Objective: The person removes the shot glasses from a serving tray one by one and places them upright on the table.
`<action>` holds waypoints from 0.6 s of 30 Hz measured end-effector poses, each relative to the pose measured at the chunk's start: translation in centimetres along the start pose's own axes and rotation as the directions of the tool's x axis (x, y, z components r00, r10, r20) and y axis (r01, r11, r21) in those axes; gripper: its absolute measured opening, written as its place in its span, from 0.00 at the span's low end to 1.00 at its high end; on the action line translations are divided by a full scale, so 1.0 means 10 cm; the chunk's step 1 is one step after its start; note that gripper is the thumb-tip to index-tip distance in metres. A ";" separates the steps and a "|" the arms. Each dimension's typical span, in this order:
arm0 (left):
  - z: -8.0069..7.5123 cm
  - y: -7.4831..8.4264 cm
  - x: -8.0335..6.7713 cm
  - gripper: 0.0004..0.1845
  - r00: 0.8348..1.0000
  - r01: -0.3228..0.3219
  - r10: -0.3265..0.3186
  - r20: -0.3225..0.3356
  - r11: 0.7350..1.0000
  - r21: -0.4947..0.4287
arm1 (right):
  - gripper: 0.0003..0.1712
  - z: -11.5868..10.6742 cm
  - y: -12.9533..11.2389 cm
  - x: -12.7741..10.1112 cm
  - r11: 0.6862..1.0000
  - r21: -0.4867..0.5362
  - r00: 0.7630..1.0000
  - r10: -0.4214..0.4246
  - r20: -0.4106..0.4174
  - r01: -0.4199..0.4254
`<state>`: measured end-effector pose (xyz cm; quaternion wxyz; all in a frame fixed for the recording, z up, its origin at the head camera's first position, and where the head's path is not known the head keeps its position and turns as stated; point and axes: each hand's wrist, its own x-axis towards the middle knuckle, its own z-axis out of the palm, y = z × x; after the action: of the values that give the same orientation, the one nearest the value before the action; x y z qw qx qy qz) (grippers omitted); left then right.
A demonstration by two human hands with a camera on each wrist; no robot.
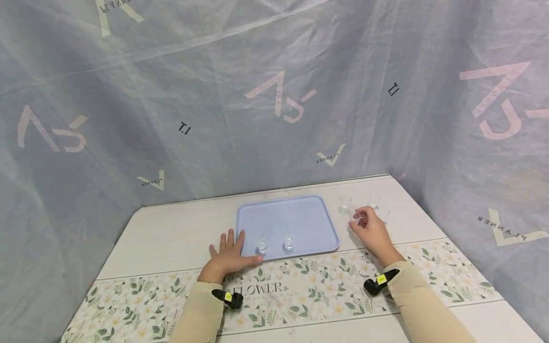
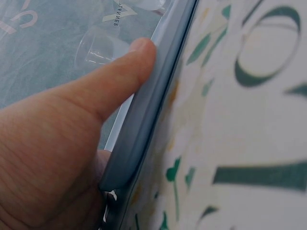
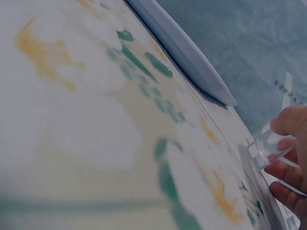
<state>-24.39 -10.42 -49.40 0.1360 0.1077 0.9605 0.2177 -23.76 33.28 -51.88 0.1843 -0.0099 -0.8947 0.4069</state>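
My left hand (image 1: 229, 259) lies with fingers spread at the near left corner of a light blue tray (image 1: 283, 216). Its thumb rests along the tray's rim in the left wrist view. Two small clear shot glasses, a left one (image 1: 262, 246) and a right one (image 1: 289, 241), stand upright on the tray near its front edge. To the right of the tray, my right hand (image 1: 372, 233) pinches another clear shot glass (image 3: 261, 149) between thumb and fingers, close over the table.
More clear glasses stand at the back right, one (image 1: 345, 204) behind the right hand and another (image 1: 374, 200) farther right. A floral runner (image 1: 317, 290) crosses the white table (image 1: 180, 228) in front of the tray. Grey-blue curtains (image 1: 214, 119) hang behind and at both sides.
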 end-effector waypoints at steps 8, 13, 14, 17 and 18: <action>0.00 0.01 0.00 0.63 1.000 -0.001 0.001 -0.001 1.000 0.002 | 0.22 -0.17 0.07 -0.13 0.998 -0.055 1.000 -0.008 0.003 0.008; 0.00 0.01 0.00 0.63 1.000 -0.004 0.004 -0.002 1.000 0.003 | 0.22 -0.29 0.13 -0.23 0.996 -0.085 1.000 -0.007 -0.018 0.005; 0.00 0.01 0.00 0.63 1.000 -0.004 0.004 -0.001 1.000 0.003 | 0.22 -0.31 0.14 -0.25 0.996 -0.089 1.000 -0.004 -0.023 0.002; -0.01 0.01 0.00 0.63 1.000 -0.007 0.007 -0.002 1.000 0.005 | 0.22 -0.39 0.18 -0.31 0.995 -0.103 0.999 0.005 -0.038 -0.009; -0.01 0.01 0.00 0.63 1.000 -0.009 0.009 -0.004 1.000 0.004 | 0.21 -0.42 0.19 -0.32 0.994 -0.104 0.999 0.007 -0.044 -0.012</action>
<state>-24.41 -10.37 -49.31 0.1326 0.1117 0.9607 0.2168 -19.62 37.03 -51.80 0.2008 -0.0324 -0.9105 0.3601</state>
